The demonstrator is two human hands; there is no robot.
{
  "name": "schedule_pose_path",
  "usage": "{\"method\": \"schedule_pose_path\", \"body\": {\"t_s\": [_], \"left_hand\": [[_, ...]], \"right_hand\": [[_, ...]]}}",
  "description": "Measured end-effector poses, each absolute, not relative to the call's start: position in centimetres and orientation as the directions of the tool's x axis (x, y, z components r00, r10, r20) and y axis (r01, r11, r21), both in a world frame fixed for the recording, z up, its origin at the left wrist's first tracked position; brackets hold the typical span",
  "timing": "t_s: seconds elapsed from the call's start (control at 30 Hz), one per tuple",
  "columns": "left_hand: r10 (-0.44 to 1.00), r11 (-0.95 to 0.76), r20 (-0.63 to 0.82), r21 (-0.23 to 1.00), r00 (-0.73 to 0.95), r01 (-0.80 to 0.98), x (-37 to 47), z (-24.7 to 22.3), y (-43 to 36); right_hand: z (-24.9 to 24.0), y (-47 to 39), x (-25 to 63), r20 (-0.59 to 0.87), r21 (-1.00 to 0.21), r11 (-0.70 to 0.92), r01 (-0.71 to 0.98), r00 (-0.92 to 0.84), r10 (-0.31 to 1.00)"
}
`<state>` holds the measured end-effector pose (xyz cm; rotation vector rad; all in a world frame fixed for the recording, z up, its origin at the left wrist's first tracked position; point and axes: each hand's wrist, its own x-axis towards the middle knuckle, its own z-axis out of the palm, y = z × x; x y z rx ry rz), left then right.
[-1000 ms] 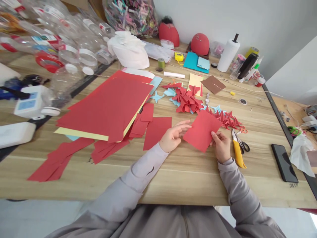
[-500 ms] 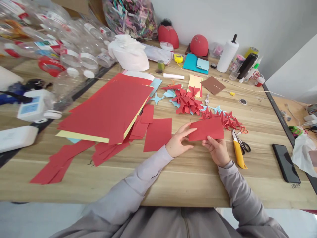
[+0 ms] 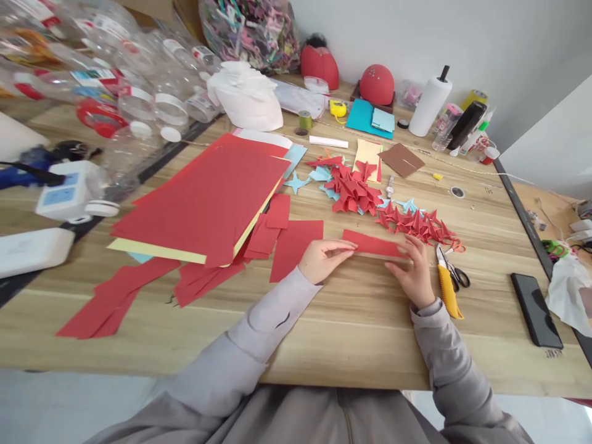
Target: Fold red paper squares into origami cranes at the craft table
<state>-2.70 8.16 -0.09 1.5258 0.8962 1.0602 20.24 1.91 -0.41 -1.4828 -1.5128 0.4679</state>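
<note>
The left hand (image 3: 321,259) pinched the near-left end of the red paper (image 3: 372,243); the right hand (image 3: 416,274), thumb spread from fingers, met its other end. The paper, broad-faced a second earlier, now showed only a narrow band, suggesting it had been folded or tilted; which, I couldn't tell. It was above the tabletop (image 3: 361,333), before the pointed red pieces (image 3: 416,225).

Table (image 3: 351,336): wood-grain top, dark strips (image 3: 520,213) crossing near left and right ends. Plain pale wall (image 3: 356,31) behind far edge; whiter wall section (image 3: 557,123) beyond far right corner. Floor (image 3: 83,401) pale grey-white below near edge. Lighting bright, diffuse; wall greyer toward right.
</note>
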Motion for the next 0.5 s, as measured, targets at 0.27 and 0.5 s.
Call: {"method": "schedule_pose_path", "body": {"t_s": [0.27,0.5], "left_hand": [[0.896,-0.132,0.008,0.959,0.444,0.249,-3.8,-1.1,8.3],[0.884,-0.172,-0.080,0.860,0.460,0.481,-4.0,-0.3,7.7]], "right_hand": [[-1.0,1.6,20.6,0.319,-0.481,0.291,0.827,-0.144,0.937],[-1.0,1.3,20.5,0.280,-0.546,0.137,0.827,0.025,0.960]]}}
